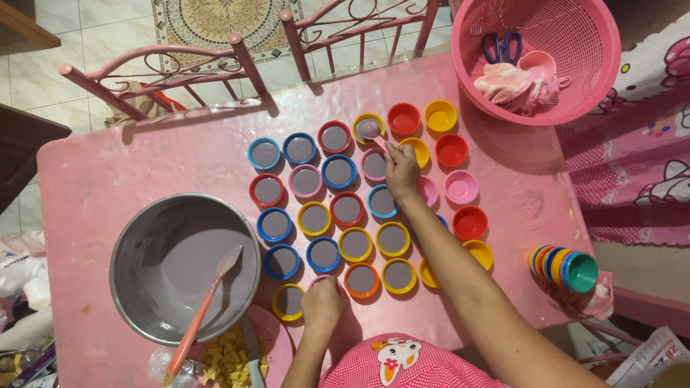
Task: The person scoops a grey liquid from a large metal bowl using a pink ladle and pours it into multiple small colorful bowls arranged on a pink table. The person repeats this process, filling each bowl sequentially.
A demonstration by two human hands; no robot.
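My right hand [402,172] reaches over a grid of several small coloured cups [338,208] and holds a small spoon [374,133] whose bowl is in a yellow cup [368,128] in the far row. Most cups hold grey-purple batter. The cups on the right side, such as a red one [404,118], are empty. My left hand [322,302] rests closed on the near edge of the pink table [129,172], over a pink cup between a yellow cup [289,302] and an orange one [361,280].
A large metal bowl [185,267] of batter with an orange-handled spatula [201,316] sits at the near left. A pink plate of yellow cubes [230,359] lies near it. A pink basket [535,57] stands far right, stacked cups [564,267] at the right edge, pink chairs [180,72] behind.
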